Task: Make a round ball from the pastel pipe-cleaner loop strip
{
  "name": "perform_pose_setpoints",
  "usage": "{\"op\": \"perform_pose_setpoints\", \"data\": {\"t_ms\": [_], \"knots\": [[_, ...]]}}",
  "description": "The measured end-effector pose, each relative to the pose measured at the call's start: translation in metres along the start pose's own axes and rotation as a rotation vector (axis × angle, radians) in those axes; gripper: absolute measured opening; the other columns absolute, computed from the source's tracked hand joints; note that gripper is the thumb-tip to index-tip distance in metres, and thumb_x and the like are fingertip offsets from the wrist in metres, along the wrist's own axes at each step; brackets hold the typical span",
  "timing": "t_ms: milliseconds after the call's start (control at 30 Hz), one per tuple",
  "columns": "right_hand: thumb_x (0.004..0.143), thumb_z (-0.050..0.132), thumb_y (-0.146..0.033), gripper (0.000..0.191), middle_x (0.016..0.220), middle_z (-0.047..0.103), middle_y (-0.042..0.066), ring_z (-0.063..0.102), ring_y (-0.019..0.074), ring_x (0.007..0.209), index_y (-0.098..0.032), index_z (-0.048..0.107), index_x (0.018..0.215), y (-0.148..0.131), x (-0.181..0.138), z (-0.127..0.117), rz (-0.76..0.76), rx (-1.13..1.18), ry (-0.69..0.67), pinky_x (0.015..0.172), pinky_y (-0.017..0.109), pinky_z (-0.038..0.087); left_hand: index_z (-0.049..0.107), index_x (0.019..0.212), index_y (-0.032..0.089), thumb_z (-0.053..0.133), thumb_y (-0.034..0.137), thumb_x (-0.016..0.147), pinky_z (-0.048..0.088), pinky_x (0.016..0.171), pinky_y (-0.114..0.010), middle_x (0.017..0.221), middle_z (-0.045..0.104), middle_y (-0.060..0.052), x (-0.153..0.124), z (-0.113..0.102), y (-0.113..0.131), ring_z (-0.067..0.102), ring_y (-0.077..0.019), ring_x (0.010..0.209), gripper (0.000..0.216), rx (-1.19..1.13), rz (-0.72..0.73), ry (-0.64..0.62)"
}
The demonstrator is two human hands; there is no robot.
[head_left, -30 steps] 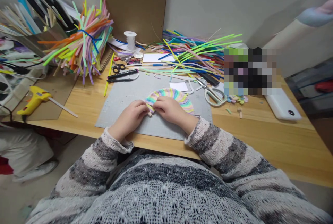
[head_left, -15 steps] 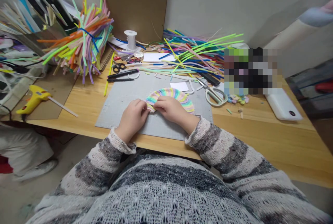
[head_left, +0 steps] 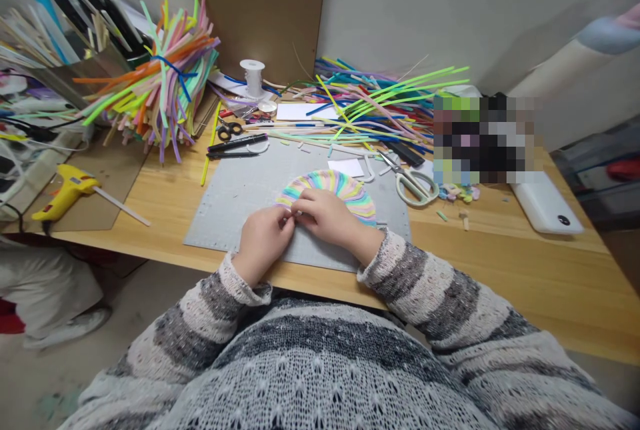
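Left hand (head_left: 266, 233): pinched on the fan's (head_left: 331, 180) near-left edge, over the mat (head_left: 225, 200).
Right hand (head_left: 327, 217): fingertips closed there too.
Fan: striped, on the mat.
Fan edge: seemingly being worked; next move calls for a steady pinch.
Scissors (head_left: 416, 187): across the mat's right edge.
Stems (head_left: 385, 107): beyond the mat.

No word, number or brand can be read. The gray mat (head_left: 235, 193) beneath the fingers (head_left: 306, 205) bears fine marks along its edge, too small to make out. Well left of the fingers, the yellow glue gun (head_left: 70, 191) shows a reddish patch with no legible lettering. Far right of them, the white case (head_left: 543, 203) carries a round black spot, its pale detail unreadable. Beyond the fingers, the black pens (head_left: 239, 143) show no readable print.
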State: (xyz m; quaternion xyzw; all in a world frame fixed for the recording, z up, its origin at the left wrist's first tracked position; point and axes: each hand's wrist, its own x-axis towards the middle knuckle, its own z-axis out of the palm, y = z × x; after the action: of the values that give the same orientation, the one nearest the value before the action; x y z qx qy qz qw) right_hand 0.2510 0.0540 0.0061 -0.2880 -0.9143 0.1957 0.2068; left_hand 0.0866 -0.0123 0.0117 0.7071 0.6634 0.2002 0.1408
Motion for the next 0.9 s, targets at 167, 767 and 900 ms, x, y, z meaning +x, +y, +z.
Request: {"op": "perform_pose_setpoints", "data": {"t_ms": [167,767,900], "knots": [[0.09,0.053,-0.015,0.016,0.09,0.062,0.006,0.05,0.0192,0.084,-0.02,0.068,0.089,0.002,0.001,0.003,0.043,-0.129,0.038,0.072,0.032,0.028,0.057,0.068,0.018,0.055,0.02,0.083,0.032,0.059,-0.027,0.066,0.062,-0.002,-0.002,0.001,-0.002,0.052,-0.0151,0.062,0.016,-0.028,0.03,0.005],[0.094,0.06,-0.027,0.016,0.084,0.066,0.003,0.052,0.017,0.082,-0.024,0.075,0.089,0.007,0.001,0.004,-0.003,-0.191,0.021,0.071,0.032,0.026,0.05,0.064,0.019,0.054,0.015,0.076,0.032,0.06,-0.028,0.063,0.058,-0.001,-0.012,0.0,-0.005,0.051,-0.0152,0.061,0.013,-0.067,0.03,0.013],[0.095,0.059,-0.028,0.017,0.085,0.067,0.003,0.052,0.0173,0.084,-0.025,0.075,0.089,0.006,0.002,0.007,-0.003,-0.193,0.009,0.075,0.033,0.026,0.05,0.064,0.019,0.053,0.015,0.076,0.032,0.059,-0.027,0.062,0.058,-0.001,-0.019,-0.003,-0.003,0.051,-0.0149,0.06,0.013,-0.057,0.019,-0.002]]}}
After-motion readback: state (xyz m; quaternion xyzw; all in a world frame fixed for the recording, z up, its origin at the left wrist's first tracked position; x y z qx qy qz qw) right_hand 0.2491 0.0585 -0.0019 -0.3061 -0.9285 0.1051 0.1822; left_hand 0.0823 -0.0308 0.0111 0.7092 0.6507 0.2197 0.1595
